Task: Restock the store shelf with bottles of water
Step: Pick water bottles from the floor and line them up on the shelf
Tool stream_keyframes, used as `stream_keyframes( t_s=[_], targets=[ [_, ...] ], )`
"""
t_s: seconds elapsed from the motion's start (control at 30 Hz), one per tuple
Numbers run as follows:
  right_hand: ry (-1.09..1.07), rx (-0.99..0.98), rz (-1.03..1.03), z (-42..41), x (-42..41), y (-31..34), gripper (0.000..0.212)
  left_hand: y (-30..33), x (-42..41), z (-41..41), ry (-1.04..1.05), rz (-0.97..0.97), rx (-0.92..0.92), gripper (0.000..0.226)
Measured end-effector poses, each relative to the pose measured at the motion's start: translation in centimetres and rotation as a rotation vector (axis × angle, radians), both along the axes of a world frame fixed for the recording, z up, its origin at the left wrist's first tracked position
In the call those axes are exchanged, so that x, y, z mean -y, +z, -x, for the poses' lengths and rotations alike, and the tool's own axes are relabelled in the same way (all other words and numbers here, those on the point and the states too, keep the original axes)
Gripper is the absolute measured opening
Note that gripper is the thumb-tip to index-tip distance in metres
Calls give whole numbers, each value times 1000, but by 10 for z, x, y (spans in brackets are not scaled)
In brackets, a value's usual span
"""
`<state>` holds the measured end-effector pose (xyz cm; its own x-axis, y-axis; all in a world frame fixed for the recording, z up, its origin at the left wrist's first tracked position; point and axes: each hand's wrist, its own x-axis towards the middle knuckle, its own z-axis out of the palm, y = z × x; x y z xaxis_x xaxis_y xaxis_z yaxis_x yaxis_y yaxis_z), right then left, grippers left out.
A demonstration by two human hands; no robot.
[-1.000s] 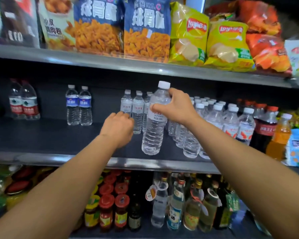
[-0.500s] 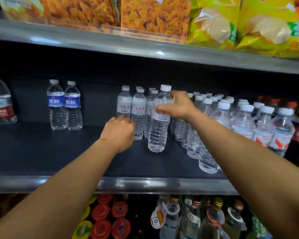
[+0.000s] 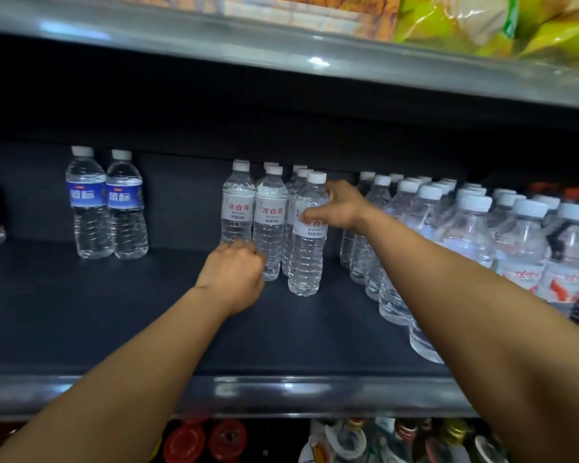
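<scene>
A clear water bottle (image 3: 306, 259) with a white cap and a white label with red characters stands upright on the dark shelf (image 3: 114, 312), at the front right of a small cluster of matching bottles (image 3: 269, 225). My right hand (image 3: 343, 208) grips it at the label, thumb across the front and fingers behind. My left hand (image 3: 236, 275) is curled into a fist low in front of the cluster's two left bottles and hides their bases. I see nothing held in it.
Two blue-labelled water bottles (image 3: 107, 205) stand at the back left. A dense block of white-capped bottles (image 3: 475, 235) fills the shelf's right side. Snack bags (image 3: 482, 21) sit on the shelf above, jars and glass bottles (image 3: 348, 442) below. Bare shelf lies left and in front.
The bottle in my right hand has gone from the shelf's front edge deeper in, down beside the matching cluster. My left fist has moved forward to the cluster. The view has come closer.
</scene>
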<state>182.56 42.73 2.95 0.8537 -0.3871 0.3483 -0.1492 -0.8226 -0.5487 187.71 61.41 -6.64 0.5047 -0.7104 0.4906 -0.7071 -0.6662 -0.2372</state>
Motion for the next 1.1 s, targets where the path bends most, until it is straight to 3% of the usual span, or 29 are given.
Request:
stream_keyframes(
  t_s=[0.1,0.23,0.6,0.77,0.9,1.1],
  targets=[
    [8,-1,-29,-4,2,0,35,-4,4,-2,3,-1,-4,29],
    [-4,32,-88,-4,5,-2,70,-8,8,-2,-8,-10,-13,28],
    [-88,28,-68,1,1,-6,82,-2,-4,15,-22,4,-17,26],
    [-142,-65,221,31,-11,-11,56,12,-16,40,-21,5,2,25],
    [-122,-164,530,70,-29,-25,50,18,-31,72,-18,16,13,27],
    [-41,-209,645,148,-64,-53,43,17,-57,135,-6,2,2,26]
  ],
)
